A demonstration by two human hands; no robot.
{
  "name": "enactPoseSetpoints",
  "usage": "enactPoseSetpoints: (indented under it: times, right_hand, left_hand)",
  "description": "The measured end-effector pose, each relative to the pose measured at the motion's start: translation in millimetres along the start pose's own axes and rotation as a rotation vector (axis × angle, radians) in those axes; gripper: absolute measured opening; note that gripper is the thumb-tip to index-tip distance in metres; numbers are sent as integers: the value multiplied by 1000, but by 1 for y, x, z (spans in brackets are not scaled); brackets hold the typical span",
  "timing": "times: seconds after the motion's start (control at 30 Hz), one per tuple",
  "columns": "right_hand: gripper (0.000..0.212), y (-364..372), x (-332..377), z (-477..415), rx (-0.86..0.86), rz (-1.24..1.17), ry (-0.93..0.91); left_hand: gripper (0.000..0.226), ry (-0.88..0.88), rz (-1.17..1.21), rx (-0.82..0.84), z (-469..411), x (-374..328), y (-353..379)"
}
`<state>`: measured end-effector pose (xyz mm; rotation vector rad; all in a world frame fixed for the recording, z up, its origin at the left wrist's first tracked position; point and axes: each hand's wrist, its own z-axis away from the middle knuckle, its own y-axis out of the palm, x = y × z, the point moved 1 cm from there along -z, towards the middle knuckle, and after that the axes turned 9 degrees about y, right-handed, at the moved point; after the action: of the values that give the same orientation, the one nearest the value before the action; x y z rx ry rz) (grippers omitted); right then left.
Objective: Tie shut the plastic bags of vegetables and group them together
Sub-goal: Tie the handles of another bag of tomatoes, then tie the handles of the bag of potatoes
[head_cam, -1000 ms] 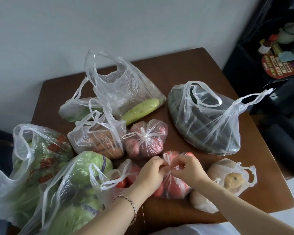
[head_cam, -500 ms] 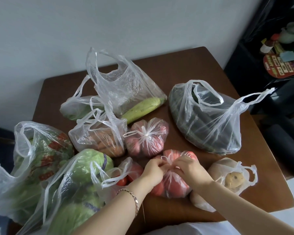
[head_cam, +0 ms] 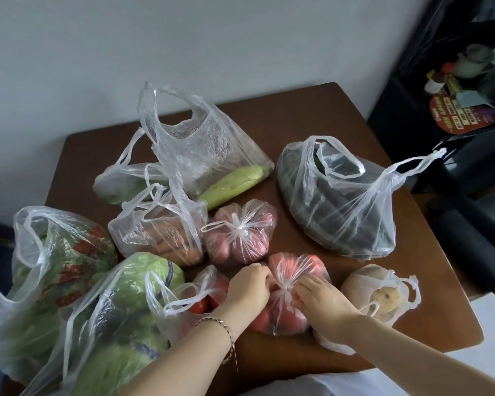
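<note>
Both hands dropped lower since the last frame and the loose handles are now drawn down to a tight gathered neck on the tomato bag (head_cam: 296,265). Left hand (head_cam: 249,287) is clenched on the plastic at one side of that neck, right hand (head_cam: 319,295) pinches it from the other side, fingertips partly buried in the folds

Tomato bag sits on a brown table (head_cam: 297,115), near its front edge, pale wall (head_cam: 183,38) behind the table

Relative to the tomato bag:
- tied bag (head_cam: 240,230) of red produce just behind, touching or nearly so
- potato bag (head_cam: 383,295) just right, under the right wrist, handles loose
- dark greens bag (head_cam: 335,207) behind right, open, one handle sticking out
- small open bag (head_cam: 195,295) with red produce just left, behind the left wrist
- carrot bag (head_cam: 155,230) behind left, open
- zucchini bag (head_cam: 200,158) further behind left, open and standing tall
- cabbage bag (head_cam: 126,310) and leafy bag (head_cam: 55,252) far left, both cut by the frame edge

Black shelf (head_cam: 440,81) far right behind, items on it too small to read; bracelet (head_cam: 223,327) on left wrist; whether the knot is finished can't be made out
</note>
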<state>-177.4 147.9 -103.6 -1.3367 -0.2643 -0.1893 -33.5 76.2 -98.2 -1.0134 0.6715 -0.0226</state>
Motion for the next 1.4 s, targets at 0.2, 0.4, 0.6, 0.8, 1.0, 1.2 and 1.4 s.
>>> enactPoseSetpoints:
  times: [0.2, 0.4, 0.6, 0.8, 1.0, 1.2, 1.4]
  right_hand:
    - [28, -13, 6, -10, 284, -72, 166]
    - [37, -96, -20, -13, 48, -165, 380]
    - [66, -113, -73, 16, 691, 283, 711]
    - [28, -102, -94, 18, 383, -5, 696]
    - [23, -136, -100, 26, 246, -409, 701]
    - [29, -140, -97, 28, -18, -887, 884]
    - [31, -132, -86, 38, -397, -951, 941]
  left_hand:
    - [19, -89, 11, 4, -6, -5, -5]
    - [21, 123, -115, -41, -9, -10, -21]
    - [19, 266, -22, -34, -9, -60, -18]
    - [61, 301, 58, 397, 5, -123, 1]
    - [27, 270, -111, 416, -3, -136, 5]
    - [48, 350, -374, 515, -5, -136, -25]
    - [17, 55, 486, 180, -6, -127, -30]
